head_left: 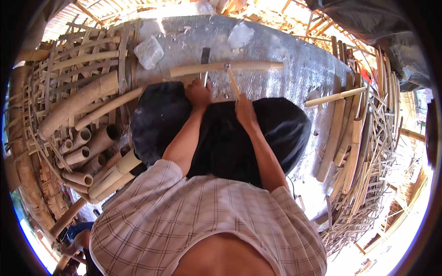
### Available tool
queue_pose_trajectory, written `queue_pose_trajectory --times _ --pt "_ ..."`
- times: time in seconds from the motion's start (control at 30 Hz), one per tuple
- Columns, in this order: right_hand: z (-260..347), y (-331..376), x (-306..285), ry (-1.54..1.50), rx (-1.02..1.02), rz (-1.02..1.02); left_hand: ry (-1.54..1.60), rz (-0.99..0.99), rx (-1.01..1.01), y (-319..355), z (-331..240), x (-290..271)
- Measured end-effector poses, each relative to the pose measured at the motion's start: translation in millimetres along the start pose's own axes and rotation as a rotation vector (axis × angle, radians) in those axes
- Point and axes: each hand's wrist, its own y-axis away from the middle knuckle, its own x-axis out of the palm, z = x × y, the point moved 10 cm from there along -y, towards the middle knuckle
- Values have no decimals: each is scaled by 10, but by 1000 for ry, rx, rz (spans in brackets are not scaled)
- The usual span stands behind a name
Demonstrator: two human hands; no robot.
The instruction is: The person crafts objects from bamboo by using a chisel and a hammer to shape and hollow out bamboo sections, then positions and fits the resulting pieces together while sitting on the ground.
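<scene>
My right hand [245, 109] is wrapped round the light wooden handle of a hammer [233, 83]. The hammer's small metal head is over the middle of a bamboo piece [264, 66]; whether they touch, I cannot tell. This piece lies crosswise in front of my knees. Just on the near side of its left half, my left hand [199, 94] is closed on a thin, shiny metal tool [206, 79], whose kind is unclear. Past the bamboo, in line with that tool, is a dark flat strip [205, 55]; I cannot tell whether they join.
A pale stone block [149, 52] lies at the far left on the grey floor [184, 41]. Cut bamboo tubes [80, 156] and a woven bamboo lattice [87, 60] stand left. On the right are another jointed bamboo piece [336, 97], bamboo poles [332, 138] and piled thin sticks [368, 184].
</scene>
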Motion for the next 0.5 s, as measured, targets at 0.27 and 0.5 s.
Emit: queue_pose_trajectory --times 0.27,0.5 --pt "1540 -334 -1956 -154 -228 -438 34 -28 -13 38 -11 23" --pt "-299 -129 78 -43 39 -143 72 -56 62 14 -224 -70"
